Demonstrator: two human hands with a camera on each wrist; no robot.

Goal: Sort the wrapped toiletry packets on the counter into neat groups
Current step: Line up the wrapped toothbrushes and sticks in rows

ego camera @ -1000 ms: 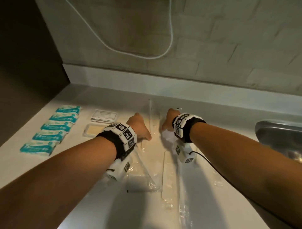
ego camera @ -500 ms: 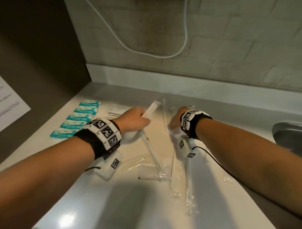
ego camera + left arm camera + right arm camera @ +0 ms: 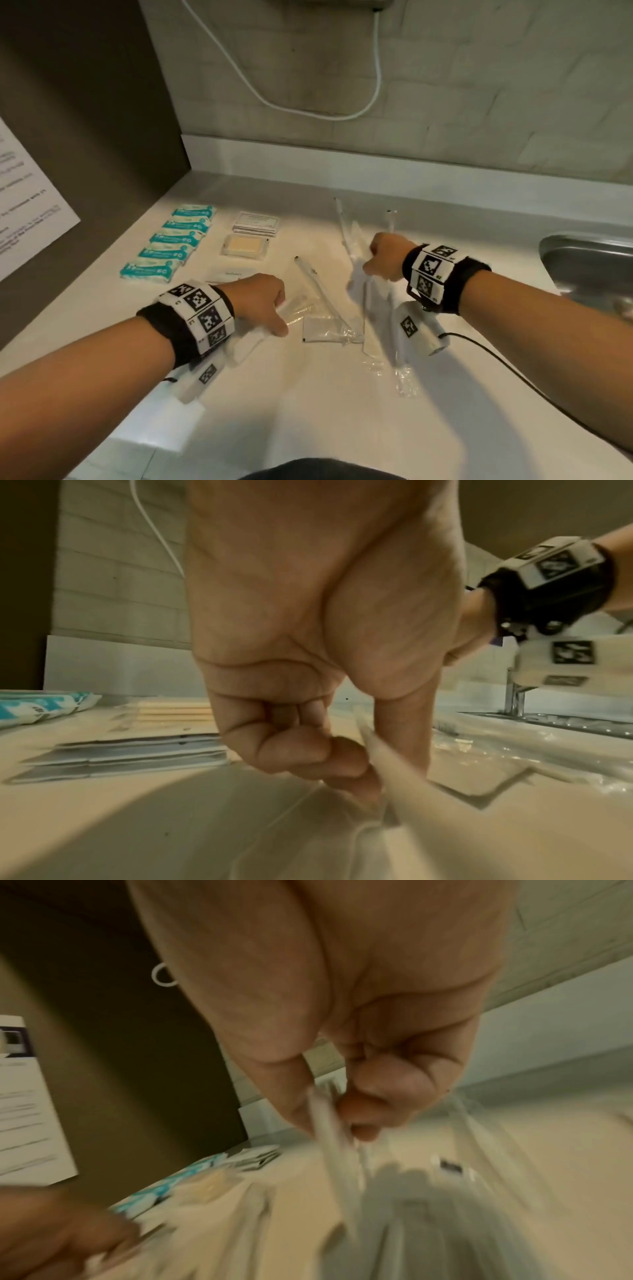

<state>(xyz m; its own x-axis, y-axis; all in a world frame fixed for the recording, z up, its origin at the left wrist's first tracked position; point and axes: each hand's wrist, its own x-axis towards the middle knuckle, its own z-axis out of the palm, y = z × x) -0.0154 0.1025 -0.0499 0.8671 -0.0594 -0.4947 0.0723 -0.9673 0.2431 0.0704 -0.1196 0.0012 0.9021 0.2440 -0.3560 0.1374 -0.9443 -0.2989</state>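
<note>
Long clear-wrapped packets [image 3: 329,330] lie in a loose pile at the counter's middle. My left hand [image 3: 279,315] is low at the pile's left edge. In the left wrist view its thumb and curled fingers [image 3: 342,756] pinch one long white packet [image 3: 387,767], whose end shows under the hand [image 3: 248,344]. My right hand [image 3: 371,265] is farther back and grips a few long clear packets [image 3: 368,301], blurred in the right wrist view [image 3: 329,1123]. Teal packets [image 3: 171,243] lie in a tidy row at the left. White card packets [image 3: 255,222] and a beige soap packet [image 3: 245,246] sit beside them.
A small white sachet [image 3: 233,274] lies just beyond my left hand. A steel sink [image 3: 589,260] is sunk into the counter at the right. A white cable [image 3: 308,113] loops on the tiled back wall. A dark side wall with a paper sheet [image 3: 30,205] bounds the left.
My left hand has come back toward me and down to the counter with the long white packet. My right hand stays at the back, still gripping its long packets.
</note>
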